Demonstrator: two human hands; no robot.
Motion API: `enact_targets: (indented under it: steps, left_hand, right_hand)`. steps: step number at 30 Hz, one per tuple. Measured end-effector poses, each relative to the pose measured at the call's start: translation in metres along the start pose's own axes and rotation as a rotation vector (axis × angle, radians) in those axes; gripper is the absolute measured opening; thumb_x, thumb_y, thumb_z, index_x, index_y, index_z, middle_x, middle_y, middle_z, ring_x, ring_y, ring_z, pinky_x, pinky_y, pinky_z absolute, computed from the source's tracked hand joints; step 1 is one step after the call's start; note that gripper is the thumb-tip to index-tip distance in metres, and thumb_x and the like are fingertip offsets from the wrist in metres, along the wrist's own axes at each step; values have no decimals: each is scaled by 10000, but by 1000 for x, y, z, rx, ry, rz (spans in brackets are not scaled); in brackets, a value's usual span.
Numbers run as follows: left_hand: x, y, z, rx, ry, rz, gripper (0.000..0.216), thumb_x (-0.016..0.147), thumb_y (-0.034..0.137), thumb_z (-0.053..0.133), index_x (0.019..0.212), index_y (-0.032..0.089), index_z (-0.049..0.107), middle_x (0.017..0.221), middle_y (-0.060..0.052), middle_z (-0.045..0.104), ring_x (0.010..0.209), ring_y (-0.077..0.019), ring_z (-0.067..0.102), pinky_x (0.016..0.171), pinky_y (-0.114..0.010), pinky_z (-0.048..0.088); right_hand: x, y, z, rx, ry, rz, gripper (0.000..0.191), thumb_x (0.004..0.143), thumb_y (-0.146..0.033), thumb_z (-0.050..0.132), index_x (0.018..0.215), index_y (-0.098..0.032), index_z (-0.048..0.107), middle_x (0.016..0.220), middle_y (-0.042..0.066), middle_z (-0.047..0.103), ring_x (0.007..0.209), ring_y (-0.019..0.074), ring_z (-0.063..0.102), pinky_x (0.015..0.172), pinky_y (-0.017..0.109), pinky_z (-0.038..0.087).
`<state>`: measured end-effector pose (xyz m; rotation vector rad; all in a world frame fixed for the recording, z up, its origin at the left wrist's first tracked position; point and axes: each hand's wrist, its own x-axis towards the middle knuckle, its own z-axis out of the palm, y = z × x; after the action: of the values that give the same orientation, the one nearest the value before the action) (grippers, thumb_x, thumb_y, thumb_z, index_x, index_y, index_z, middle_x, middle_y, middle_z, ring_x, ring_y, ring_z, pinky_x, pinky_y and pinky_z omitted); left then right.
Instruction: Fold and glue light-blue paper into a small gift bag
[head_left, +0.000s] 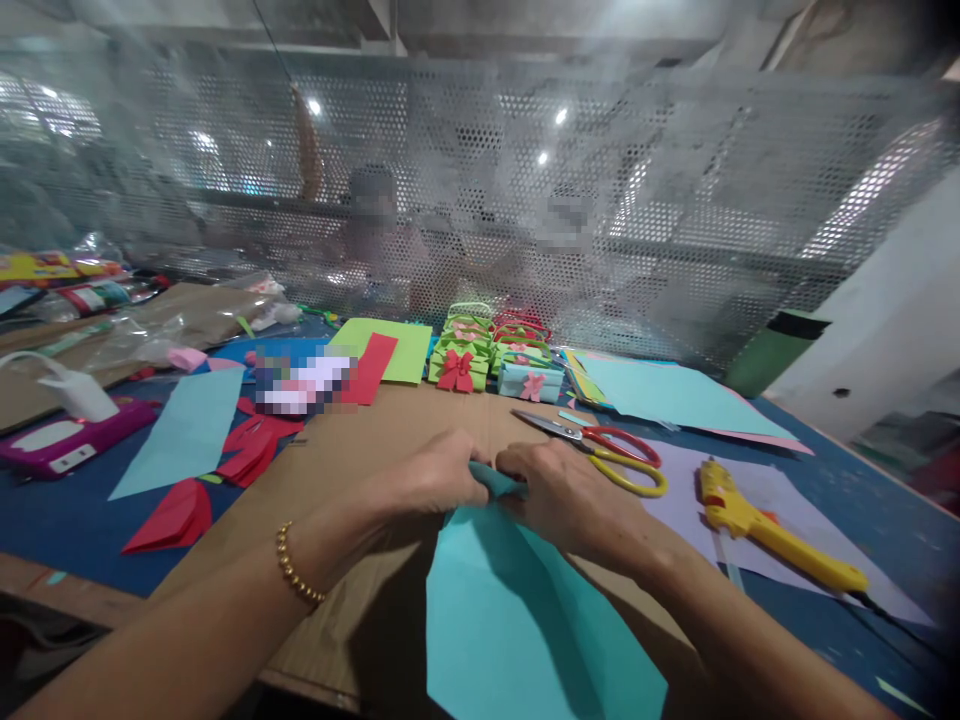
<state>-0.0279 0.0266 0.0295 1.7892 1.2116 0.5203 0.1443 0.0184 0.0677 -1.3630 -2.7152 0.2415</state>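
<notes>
A sheet of turquoise paper [495, 610] hangs toward me over the cardboard [352, 420], its far edge folded over. My left hand [448, 472] pinches that folded edge from the left. From the right, my right hand [555, 490] grips the same edge, fingers curled close to the left ones. Just beyond my right hand lie scissors [600, 445] with one red and one yellow handle loop. Farther right, a yellow hot glue gun [780, 535] rests on a lilac sheet [840, 540].
Small paper bags with bows [459, 370] stand at the back. Stacked coloured paper [675, 395] lies right of them. On the left are red paper pieces [176, 515], a light blue strip [187, 425] and a purple power strip [82, 435]. Perforated metal mesh [480, 200] rises behind.
</notes>
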Motion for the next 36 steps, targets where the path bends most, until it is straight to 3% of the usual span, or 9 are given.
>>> enact_targets:
  steps: [12,19,24,31,36]
  left_hand:
    - [2,-3,1,15,80,-52,265,603,170,617,831,147,752,632,20,581,530,-104,466,433,-216,267]
    - [4,-4,4,-26,82,-48,168,612,148,624,742,125,728,587,23,543,497,-91,419,423,-219,239]
    - [6,-5,3,-40,72,-37,126,606,147,637,697,120,721,544,35,516,493,-89,397,433,-217,255]
    - [8,-7,3,-49,72,-15,174,618,135,646,756,120,751,605,26,569,567,-107,448,489,-220,313]
    - [6,-6,4,-78,85,-30,204,615,121,650,791,143,753,644,25,607,570,-109,485,488,-217,324]
  right_hand:
    - [2,17,17,-61,162,-127,75,740,-116,631,753,-184,601,779,11,622,701,133,493,630,278,251]
    - [5,19,17,-105,165,-139,93,707,-95,599,694,-179,562,724,2,597,631,111,409,620,292,202]
    - [4,17,16,-100,167,-165,103,707,-86,593,717,-183,562,754,7,595,673,122,451,630,288,214]
    - [-1,9,11,-95,223,-153,61,745,-122,646,764,-177,631,782,19,628,709,141,502,634,280,252]
    - [-4,6,8,-143,161,-137,126,721,-88,633,815,-170,616,864,43,628,746,154,523,626,280,270]
